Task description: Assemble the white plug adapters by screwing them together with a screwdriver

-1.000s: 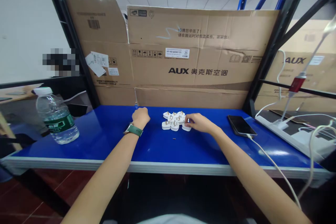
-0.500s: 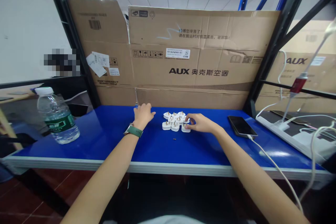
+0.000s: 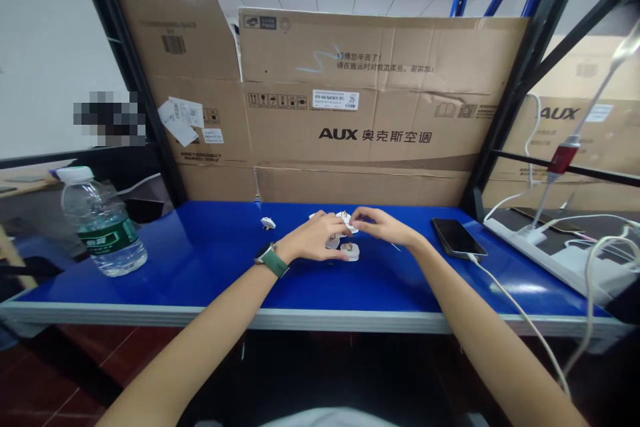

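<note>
White plastic plugs (image 3: 352, 254), glossy tabletop (image 3: 395, 287).

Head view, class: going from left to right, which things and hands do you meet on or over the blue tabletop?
Water bottle, lone white plug, left hand, right hand, black phone, white power strip.

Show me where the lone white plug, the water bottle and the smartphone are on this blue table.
Lone white plug (image 3: 269, 222): head view, on its white body.
Water bottle (image 3: 107, 235): head view, on the middle of its side.
Smartphone (image 3: 457, 237): head view, on its dark screen.
</note>
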Demonstrator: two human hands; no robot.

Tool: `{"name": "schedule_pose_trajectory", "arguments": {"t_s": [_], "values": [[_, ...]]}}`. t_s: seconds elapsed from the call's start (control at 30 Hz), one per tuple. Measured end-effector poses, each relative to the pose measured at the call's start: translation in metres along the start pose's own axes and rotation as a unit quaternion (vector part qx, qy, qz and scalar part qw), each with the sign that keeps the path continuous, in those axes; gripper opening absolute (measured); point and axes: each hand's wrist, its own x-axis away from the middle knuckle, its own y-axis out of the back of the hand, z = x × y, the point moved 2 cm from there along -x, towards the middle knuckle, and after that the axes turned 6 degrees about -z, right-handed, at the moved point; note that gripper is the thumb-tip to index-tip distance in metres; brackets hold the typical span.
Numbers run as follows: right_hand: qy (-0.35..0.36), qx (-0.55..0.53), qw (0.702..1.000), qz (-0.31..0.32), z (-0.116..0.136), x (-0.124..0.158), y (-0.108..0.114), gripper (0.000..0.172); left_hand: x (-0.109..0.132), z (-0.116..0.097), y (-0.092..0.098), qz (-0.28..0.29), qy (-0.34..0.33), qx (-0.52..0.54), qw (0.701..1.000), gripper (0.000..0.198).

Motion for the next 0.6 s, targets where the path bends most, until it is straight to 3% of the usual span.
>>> {"name": "schedule_pose_trajectory", "arguments": {"t_s": [0.1,0.2,0.3,0.6], "values": [[0.014,-0.208,0.974,-0.086,0.01,-0.001,0.001,0.035,-0.001,-0.001,-0.009,-0.001,0.0,-0.013,1.0,0.051],[0.038,-0.311,0.938,-0.148,0.02,-0.001,-0.003,0.034,-0.001,0.001,-0.016,-0.007,0.005,-0.028,1.0,0.039],[0.05,-0.331,0.934,-0.127,0.022,-0.003,-0.013,0.036,0.0,0.003,-0.019,-0.008,0.008,-0.027,1.0,0.033],[0.053,-0.27,0.957,-0.09,0.008,-0.01,-0.03,0.038,0.0,0.003,-0.02,-0.009,0.014,-0.003,1.0,0.028]]}}
